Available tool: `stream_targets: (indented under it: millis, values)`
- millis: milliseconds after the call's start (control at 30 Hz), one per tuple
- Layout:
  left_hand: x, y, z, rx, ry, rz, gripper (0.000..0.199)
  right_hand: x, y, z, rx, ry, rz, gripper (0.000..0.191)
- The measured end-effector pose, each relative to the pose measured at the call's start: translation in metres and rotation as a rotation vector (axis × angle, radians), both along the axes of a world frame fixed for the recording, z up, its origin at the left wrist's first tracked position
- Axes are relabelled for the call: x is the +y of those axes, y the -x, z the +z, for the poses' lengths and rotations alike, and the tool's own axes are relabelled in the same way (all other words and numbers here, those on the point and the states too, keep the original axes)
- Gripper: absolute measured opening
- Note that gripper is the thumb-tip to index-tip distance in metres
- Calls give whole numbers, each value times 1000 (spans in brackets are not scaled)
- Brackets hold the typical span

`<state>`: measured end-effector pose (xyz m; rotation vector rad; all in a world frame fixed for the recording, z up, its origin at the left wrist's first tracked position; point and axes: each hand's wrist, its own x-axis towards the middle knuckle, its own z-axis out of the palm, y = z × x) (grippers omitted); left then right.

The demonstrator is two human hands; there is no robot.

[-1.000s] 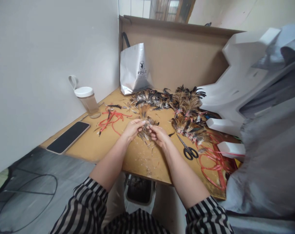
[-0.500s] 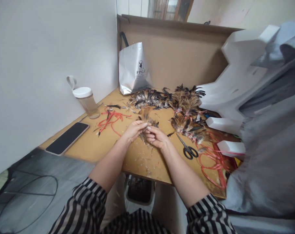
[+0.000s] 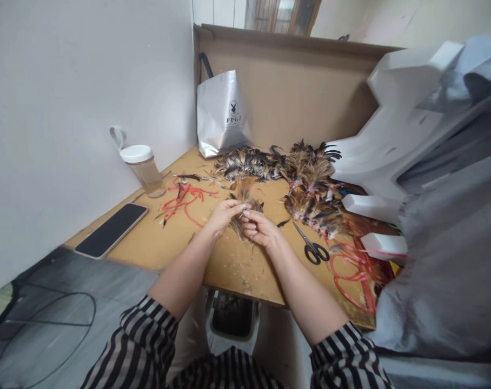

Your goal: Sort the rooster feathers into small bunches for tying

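My left hand [image 3: 225,217] and my right hand [image 3: 260,227] meet over the middle of the table, fingertips pinched close together. Between them is a small bunch of brown feathers [image 3: 244,190], its tips fanning out beyond my left fingers. More feather ends stick out below the hands. Whatever the fingertips pinch at the quill ends is too small to make out fully. Right of my right hand lies a pair of black-handled scissors [image 3: 316,252], blades pointing away. Tied feather bundles [image 3: 316,210] lie just beyond the scissors.
Loose dark feathers [image 3: 245,163] and a larger brown pile [image 3: 310,165] lie at the back, before a silver bag [image 3: 221,116]. Red string [image 3: 183,199] lies left, more red ribbon [image 3: 365,281] right. A lidded cup [image 3: 142,167] and phone [image 3: 111,229] stand left. A bin [image 3: 232,316] is below.
Almost nothing differs. Both hands stay pinched at the feather bunch, with only a very slight shift of the fingertips and of the whole view.
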<state>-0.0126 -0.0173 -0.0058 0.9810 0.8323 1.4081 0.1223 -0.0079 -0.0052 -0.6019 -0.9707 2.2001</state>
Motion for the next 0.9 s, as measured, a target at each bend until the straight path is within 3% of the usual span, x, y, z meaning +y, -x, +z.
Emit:
stream_targets:
  millis: [100, 233, 400, 900]
  values:
    - [0, 0, 0, -30, 16, 5, 25, -2, 2, 5, -62, -76, -115, 27]
    - [2, 2, -1, -40, 97, 22, 23, -2, 2, 12, -214, -208, -411, 28]
    - [1, 4, -2, 27, 148, -85, 26, 0, 2, 10, -367, -376, -641, 28]
    - [-1, 2, 0, 168, 116, -130, 22, -2, 2, 9, -434, -492, -661, 22]
